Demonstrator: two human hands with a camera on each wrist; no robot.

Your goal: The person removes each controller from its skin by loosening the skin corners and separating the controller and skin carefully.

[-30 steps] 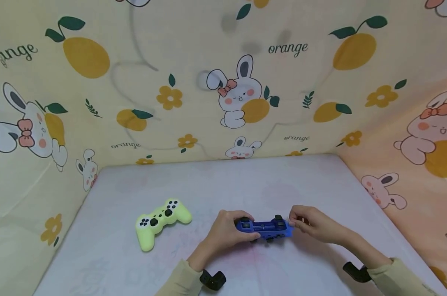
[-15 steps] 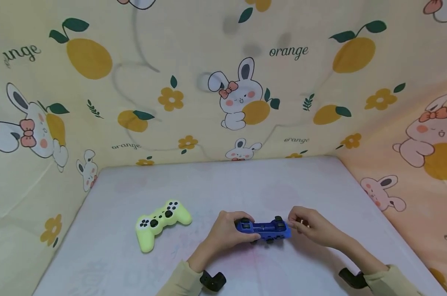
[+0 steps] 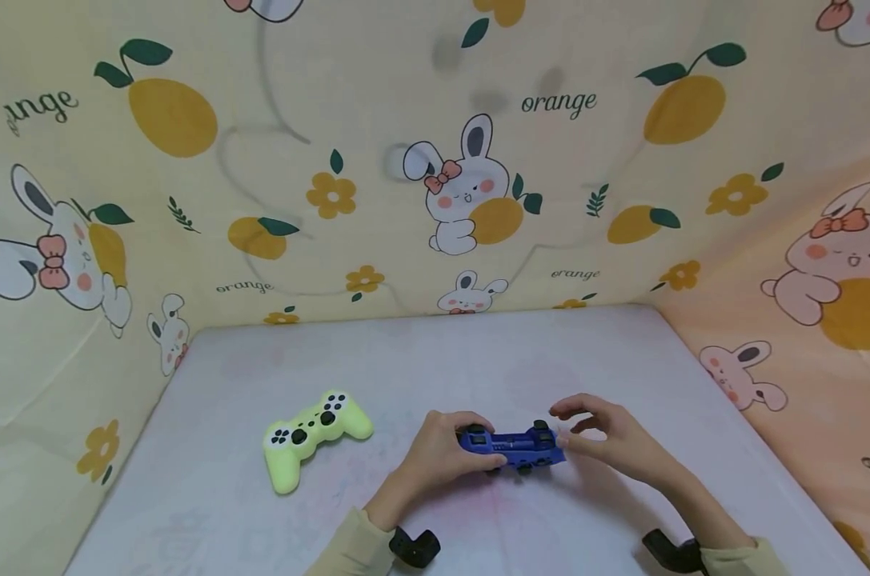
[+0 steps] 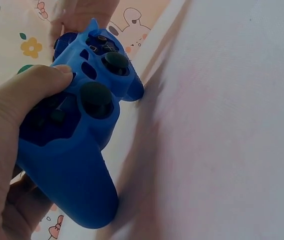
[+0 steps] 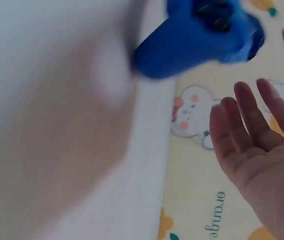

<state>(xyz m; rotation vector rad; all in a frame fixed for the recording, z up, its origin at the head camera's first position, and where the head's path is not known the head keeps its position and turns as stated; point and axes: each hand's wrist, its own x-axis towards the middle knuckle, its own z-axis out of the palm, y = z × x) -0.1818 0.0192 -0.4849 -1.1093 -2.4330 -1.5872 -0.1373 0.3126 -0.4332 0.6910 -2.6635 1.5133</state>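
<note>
A blue game controller (image 3: 512, 445) is held edge-on over the table, its shoulder-button side facing up. Fingers of my left hand (image 3: 435, 456) grip its left end from behind, and the thumb lies across its front in the left wrist view. There, a lighter blue cover (image 4: 67, 170) wraps the controller (image 4: 62, 107), and a pointed edge of it sticks up at the far end. Beside the controller's right end is my right hand (image 3: 615, 436), its fingers spread apart. The right wrist view shows the palm and loosely extended fingers (image 5: 249, 112) apart from the controller.
A pale yellow-green game controller (image 3: 312, 432) lies face up on the left of the white table (image 3: 420, 360). Fabric walls (image 3: 377, 96) printed with rabbits and oranges enclose the table at the back and both sides. Each wrist carries a black camera (image 3: 414, 547).
The right hand's fingers, earlier pinched together at the controller's right end, have spread and lifted away. That hand shifted slightly left. The left hand still grips the controller in place.
</note>
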